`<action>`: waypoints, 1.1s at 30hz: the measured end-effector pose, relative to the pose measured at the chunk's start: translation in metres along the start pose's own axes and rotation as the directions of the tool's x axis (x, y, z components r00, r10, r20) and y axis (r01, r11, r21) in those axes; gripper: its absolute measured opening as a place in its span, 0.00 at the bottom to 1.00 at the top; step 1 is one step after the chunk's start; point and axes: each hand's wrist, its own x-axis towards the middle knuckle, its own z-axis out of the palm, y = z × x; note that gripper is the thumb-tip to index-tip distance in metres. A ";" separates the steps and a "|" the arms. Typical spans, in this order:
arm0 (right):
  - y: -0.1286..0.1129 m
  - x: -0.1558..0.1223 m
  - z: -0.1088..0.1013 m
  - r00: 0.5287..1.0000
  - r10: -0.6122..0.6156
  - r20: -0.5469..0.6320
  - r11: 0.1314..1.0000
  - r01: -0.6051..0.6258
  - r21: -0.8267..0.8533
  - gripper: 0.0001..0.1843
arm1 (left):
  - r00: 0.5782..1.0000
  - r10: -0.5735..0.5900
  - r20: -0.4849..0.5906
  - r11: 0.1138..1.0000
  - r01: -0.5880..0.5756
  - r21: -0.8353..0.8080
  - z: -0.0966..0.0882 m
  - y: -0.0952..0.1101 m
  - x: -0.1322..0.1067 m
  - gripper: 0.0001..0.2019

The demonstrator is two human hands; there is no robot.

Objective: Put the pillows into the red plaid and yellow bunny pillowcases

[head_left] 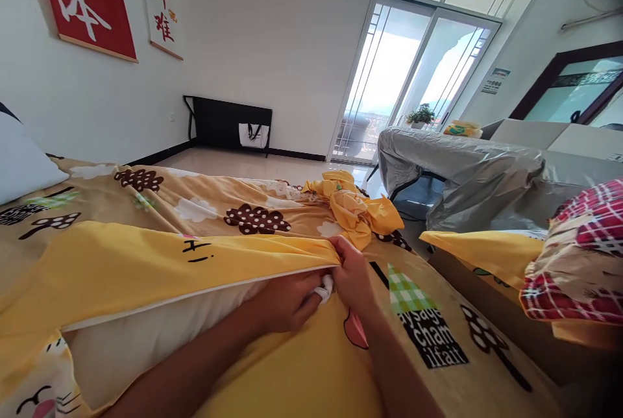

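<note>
A yellow pillowcase (146, 252), printed with "Hi" and a cat's face, lies in front of me with its side opening spread. Inside the opening a white pillow (131, 340) shows. My left hand (289, 301) reaches into that opening, its fingers closed around a bunched white corner of the pillow (326, 287). My right hand (351, 275) is closed on the pillowcase's edge at the right end of the opening, thumb on top, right beside the left hand. The left fingertips are partly hidden by the cloth.
Under the pillowcase is a patterned tan bedspread (195, 207), with a crumpled yellow cloth (350, 207) farther back. At right sits a cardboard box (467, 288) with a plaid cloth (584, 256). Beyond stand a plastic-covered sofa (462, 158) and a black folded table (219, 122).
</note>
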 end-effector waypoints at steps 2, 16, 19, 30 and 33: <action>0.002 0.000 0.000 1.000 -0.011 -0.017 1.000 0.010 -0.022 0.20 | 0.999 0.039 0.016 0.982 -0.041 0.182 0.004 -0.004 0.000 0.15; -0.017 -0.002 -0.013 0.996 0.005 0.093 0.919 0.032 -0.393 0.17 | 0.985 -0.163 -0.051 0.886 0.169 0.431 0.022 -0.017 0.005 0.23; -0.020 -0.004 -0.015 0.989 0.044 0.142 0.862 0.034 -0.506 0.20 | 0.985 -0.170 -0.016 0.937 0.167 0.308 0.016 -0.015 0.004 0.22; -0.019 -0.006 -0.004 1.000 -0.017 0.022 0.920 0.024 -0.391 0.21 | 0.995 0.092 -0.038 0.991 -0.088 0.105 0.007 -0.004 -0.006 0.11; -0.021 -0.007 -0.003 0.998 -0.057 0.003 0.957 0.056 -0.284 0.22 | 0.986 0.168 -0.006 0.960 -0.163 0.228 0.006 -0.003 -0.003 0.10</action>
